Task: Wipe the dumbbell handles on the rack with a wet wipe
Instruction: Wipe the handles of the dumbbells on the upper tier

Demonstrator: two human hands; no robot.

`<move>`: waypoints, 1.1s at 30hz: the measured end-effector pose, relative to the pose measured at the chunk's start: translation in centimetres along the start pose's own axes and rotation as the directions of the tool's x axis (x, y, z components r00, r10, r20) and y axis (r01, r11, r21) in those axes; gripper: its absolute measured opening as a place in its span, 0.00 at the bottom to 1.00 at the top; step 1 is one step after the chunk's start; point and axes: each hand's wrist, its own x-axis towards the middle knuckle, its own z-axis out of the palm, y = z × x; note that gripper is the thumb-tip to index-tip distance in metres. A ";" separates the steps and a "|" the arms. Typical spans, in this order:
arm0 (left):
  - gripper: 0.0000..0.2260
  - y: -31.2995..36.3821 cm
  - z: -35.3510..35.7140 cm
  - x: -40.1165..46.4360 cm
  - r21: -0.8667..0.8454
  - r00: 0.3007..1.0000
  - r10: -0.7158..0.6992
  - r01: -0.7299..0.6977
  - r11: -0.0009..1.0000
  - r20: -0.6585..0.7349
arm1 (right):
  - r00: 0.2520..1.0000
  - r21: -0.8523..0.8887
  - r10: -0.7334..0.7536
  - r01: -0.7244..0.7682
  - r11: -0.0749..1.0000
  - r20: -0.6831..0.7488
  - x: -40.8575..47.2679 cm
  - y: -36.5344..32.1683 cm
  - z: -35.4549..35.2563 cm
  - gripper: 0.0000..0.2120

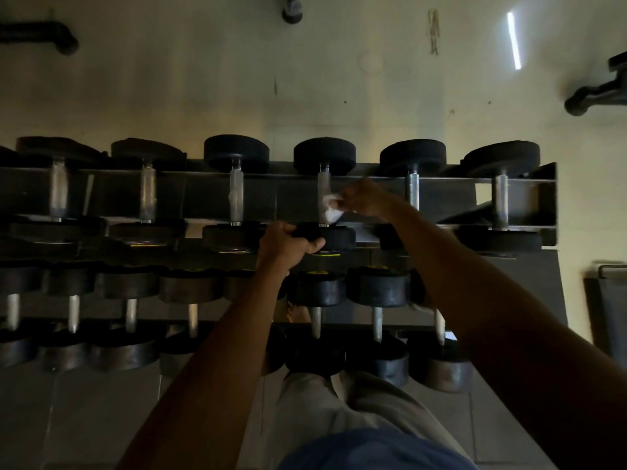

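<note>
The rack runs across the view in two tiers, its top rail passing just beyond both hands. On the top tier a row of dumbbells lies with handles pointing away from the person; a second row sits on the lower tier, under the forearms. The dumbbell being worked on lies between the two hands, fourth from the left on the top tier.

The left hand is curled over the near head of that dumbbell, fingers wrapped on its top edge and thumb along its front. Just beyond and to the right of it, the right hand, somewhat blurred, pinches a white wipe in its fingertips. The wipe is bunched against the right side of the handle, low on the bar, close above the head that the left hand grips.
</note>
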 end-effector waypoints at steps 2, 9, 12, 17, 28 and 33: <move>0.33 -0.1 0.0 0.0 -0.012 1.000 -0.003 0.003 1.000 0.007 | 0.990 0.019 -0.053 0.055 0.998 -0.129 0.7 -1.2 -0.3 0.15; 0.30 -0.7 0.3 0.5 -0.058 1.000 0.006 -0.007 0.998 -0.016 | 0.919 -0.576 -0.236 0.013 0.818 -0.315 3.4 -4.2 0.2 0.15; 0.32 -0.9 0.5 0.8 -0.070 1.000 0.010 -0.012 0.997 -0.028 | 0.941 -0.709 -0.259 0.030 0.704 -0.217 4.0 -4.7 0.2 0.13; 0.34 -1.4 0.5 1.2 -0.110 1.000 0.026 -0.028 0.994 -0.017 | 0.952 -0.765 -0.271 0.065 0.641 -0.145 4.5 -6.1 -0.1 0.10; 0.30 -3.9 1.6 2.5 -0.253 0.999 0.024 -0.018 0.967 0.021 | 0.968 -0.859 -0.098 0.251 0.446 0.232 7.3 -7.0 0.0 0.17; 0.27 -4.3 1.4 3.0 -0.227 0.998 0.058 -0.050 0.973 0.026 | 0.923 -0.841 0.000 0.350 0.413 0.384 6.1 -8.3 -0.2 0.21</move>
